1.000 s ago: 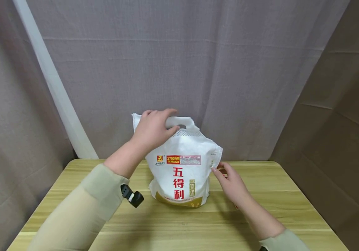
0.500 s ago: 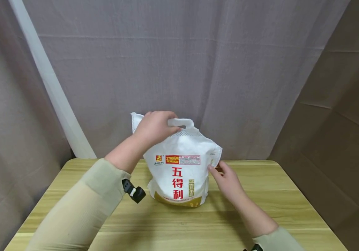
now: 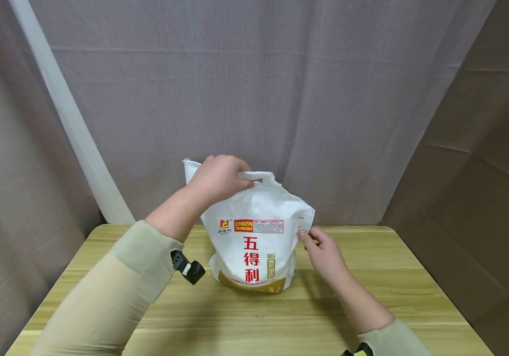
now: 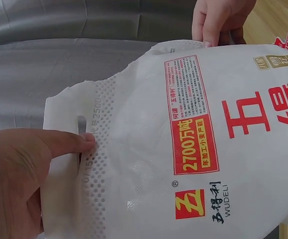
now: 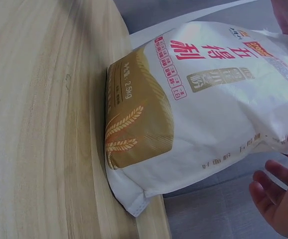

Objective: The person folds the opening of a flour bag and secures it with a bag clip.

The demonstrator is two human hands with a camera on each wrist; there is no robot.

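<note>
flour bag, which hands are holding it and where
The left hand grips the flour bag at its top handle; the right hand pinches its upper right corner.

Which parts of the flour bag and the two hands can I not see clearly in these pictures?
- Bag back: faces away in every view.
- Handle left part, head view: covered by the left hand.
- Right hand fingertips: at the bag's edge, contact unclear.
- Small red label text: too small.
- Table behind the bag: hidden.
</note>
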